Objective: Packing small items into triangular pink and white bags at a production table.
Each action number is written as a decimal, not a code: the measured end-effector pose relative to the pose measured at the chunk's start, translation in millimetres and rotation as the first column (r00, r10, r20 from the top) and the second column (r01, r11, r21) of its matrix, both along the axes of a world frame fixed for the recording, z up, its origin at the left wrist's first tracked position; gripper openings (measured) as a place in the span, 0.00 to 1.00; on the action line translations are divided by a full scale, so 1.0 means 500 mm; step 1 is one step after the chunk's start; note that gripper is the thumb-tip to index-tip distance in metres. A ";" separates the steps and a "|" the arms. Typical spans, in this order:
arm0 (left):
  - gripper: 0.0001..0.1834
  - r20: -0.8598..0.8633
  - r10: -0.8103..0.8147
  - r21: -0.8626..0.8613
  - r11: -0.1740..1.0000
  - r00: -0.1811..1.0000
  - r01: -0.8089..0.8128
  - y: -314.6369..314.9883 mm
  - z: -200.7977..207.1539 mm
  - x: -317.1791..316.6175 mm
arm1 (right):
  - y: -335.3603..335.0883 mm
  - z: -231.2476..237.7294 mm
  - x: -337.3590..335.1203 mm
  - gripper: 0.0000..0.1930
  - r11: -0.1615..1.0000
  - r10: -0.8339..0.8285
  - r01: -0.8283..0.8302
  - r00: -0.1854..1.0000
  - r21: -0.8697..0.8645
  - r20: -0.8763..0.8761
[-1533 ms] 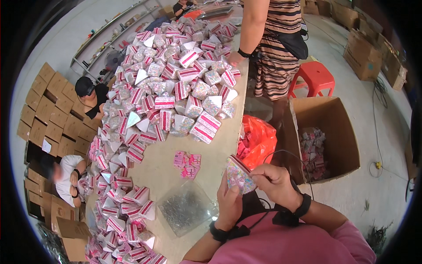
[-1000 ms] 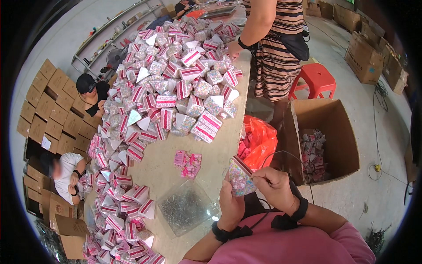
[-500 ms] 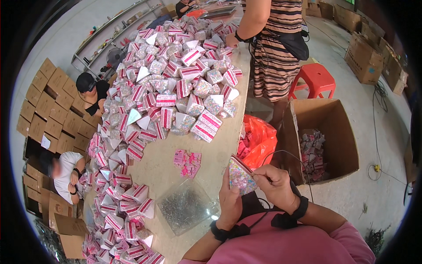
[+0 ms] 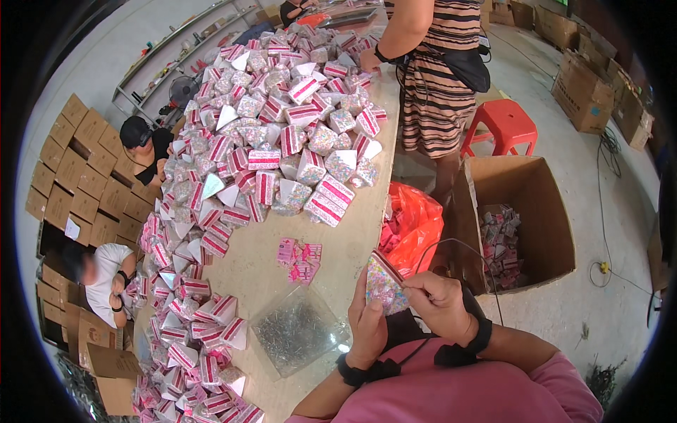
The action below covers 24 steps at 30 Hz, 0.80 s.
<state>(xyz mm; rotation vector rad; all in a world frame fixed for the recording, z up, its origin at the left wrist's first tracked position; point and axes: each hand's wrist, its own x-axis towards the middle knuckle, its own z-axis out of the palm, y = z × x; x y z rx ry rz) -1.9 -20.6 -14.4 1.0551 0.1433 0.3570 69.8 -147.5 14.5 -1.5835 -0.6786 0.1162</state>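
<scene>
A wedge-shaped toy cake slice (image 4: 384, 285) with a multicoloured sprinkle face is up in front of my chest, by the table's right edge. My left hand (image 4: 368, 324) grips it from the left, fingers behind and thumb low on its face. My right hand (image 4: 441, 299) is closed in a pinch at its right edge. Whether something small sits between those fingertips is hidden. Close to my left hand, a square clear tray (image 4: 271, 352) holds many thin silvery slivers. Past the tray lie a few pink printed cards (image 4: 300, 259).
A big heap of similar cake slices (image 4: 289, 137) covers the table's far and left parts. On the right stand a red plastic bag (image 4: 416, 222), an open carton (image 4: 546, 247) and a red stool (image 4: 504, 127). A person in stripes (image 4: 441, 92) and others work around the table.
The slice has tilted slightly, and my right hand's pinch has shifted a little along its edge. My left hand keeps its hold.
</scene>
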 end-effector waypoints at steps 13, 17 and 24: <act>0.43 0.002 -0.068 -0.038 0.997 0.998 0.068 0.007 -0.004 -0.006 | 0.003 -0.002 0.003 0.02 1.000 -0.001 0.002 0.999 0.010 -0.047; 0.43 0.010 -0.081 -0.018 0.997 0.997 0.081 0.008 0.003 -0.005 | 0.002 -0.002 0.002 0.03 1.000 0.001 -0.001 0.999 0.004 -0.044; 0.42 -0.031 -0.006 0.036 0.999 1.000 0.007 0.007 0.003 -0.004 | 0.000 0.002 0.000 0.04 1.000 0.011 -0.012 1.000 -0.016 -0.008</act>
